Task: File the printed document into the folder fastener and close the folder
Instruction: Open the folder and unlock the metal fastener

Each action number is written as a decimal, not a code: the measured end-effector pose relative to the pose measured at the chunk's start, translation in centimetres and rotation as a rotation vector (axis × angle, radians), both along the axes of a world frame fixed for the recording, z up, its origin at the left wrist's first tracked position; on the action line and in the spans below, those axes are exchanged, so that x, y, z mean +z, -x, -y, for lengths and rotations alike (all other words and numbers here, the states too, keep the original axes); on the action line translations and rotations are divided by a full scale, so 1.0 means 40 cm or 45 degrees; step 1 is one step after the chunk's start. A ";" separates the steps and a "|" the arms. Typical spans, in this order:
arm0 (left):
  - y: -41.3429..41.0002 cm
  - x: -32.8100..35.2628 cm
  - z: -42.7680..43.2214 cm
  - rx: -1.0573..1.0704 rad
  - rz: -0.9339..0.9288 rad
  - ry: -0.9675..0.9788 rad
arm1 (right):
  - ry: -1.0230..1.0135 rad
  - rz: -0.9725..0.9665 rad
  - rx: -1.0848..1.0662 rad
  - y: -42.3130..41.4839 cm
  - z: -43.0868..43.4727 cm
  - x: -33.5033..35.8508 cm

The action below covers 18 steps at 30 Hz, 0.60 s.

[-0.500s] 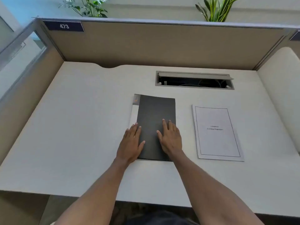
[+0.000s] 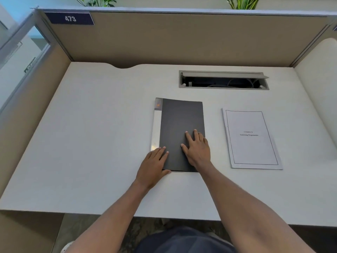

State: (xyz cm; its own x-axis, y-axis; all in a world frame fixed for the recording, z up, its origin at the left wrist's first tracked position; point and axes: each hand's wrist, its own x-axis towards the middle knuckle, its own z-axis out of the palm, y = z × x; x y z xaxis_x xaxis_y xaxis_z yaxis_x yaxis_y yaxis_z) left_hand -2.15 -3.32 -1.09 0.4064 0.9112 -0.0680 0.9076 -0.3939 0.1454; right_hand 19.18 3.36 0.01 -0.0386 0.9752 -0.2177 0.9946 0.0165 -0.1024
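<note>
The folder (image 2: 180, 125) lies closed on the desk (image 2: 91, 143), dark cover up with a pale strip along its left spine, sitting a little right of the middle and nearer the front edge than the back. The left hand (image 2: 153, 168) rests flat at the folder's front left corner, fingers spread and lying over the cover's edge, gripping nothing. The right hand (image 2: 197, 150) lies palm down on the cover's front right part, fingers extended, also holding nothing. The printed document (image 2: 252, 139) sits apart to the folder's right, towards the desk's right edge, face up and slightly skewed. Behind both, near the back edge, a cable tray (image 2: 223, 80) stands open. A partition (image 2: 182, 37) labelled 473 walls the back.
</note>
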 end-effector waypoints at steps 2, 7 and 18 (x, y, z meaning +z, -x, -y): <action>0.000 0.006 0.006 -0.022 -0.032 -0.063 | -0.003 -0.009 0.001 0.000 -0.004 0.002; 0.004 0.000 0.034 -0.053 -0.029 -0.224 | -0.179 -0.229 -0.135 -0.016 -0.025 0.031; 0.031 0.017 0.049 -0.047 0.120 -0.393 | -0.441 -0.796 -0.905 -0.152 -0.104 0.083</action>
